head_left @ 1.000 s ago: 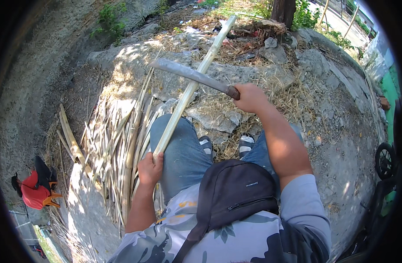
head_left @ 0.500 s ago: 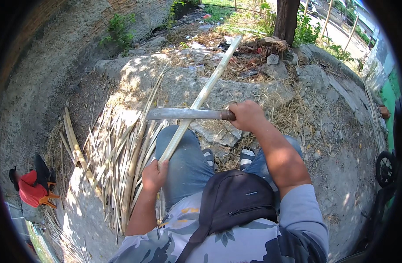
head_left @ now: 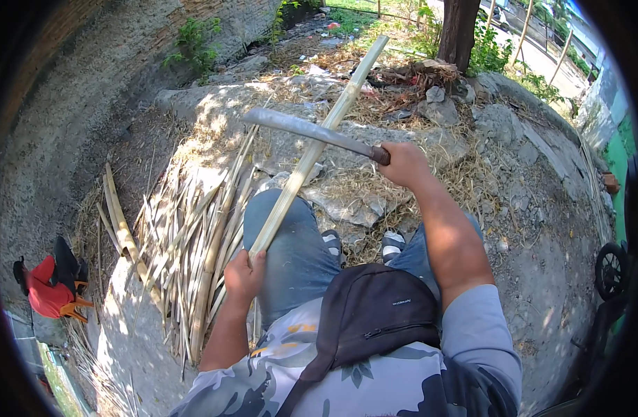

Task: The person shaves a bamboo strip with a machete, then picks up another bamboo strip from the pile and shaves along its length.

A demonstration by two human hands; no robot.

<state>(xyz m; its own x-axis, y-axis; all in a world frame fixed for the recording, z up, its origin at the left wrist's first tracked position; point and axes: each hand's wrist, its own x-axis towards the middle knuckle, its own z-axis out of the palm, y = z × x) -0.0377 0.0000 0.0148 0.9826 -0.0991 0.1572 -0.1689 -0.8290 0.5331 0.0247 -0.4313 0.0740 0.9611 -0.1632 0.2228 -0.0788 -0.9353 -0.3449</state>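
Observation:
A long pale split-bamboo strip (head_left: 296, 178) slants from my lap up and away to the right. Its near end is in my left hand (head_left: 245, 275), fingers closed around it beside my left knee. My right hand (head_left: 405, 165) grips the dark handle of a machete (head_left: 312, 130), held out in front of my knees. The long grey blade crosses the strip beyond its middle, its tip pointing left. Whether the edge bites into the bamboo, I cannot tell.
A heap of bamboo strips (head_left: 200, 243) lies on the ground at my left. Farther left, a person in red (head_left: 51, 288) sits on an orange chair. Ahead stand rough rocks (head_left: 364, 149) and a tree trunk (head_left: 458, 35). A black wheel (head_left: 612, 270) shows at the right.
My right hand and the machete have moved away from me along the bamboo strip, and the blade now tilts with its tip higher. My left hand keeps its hold on the strip.

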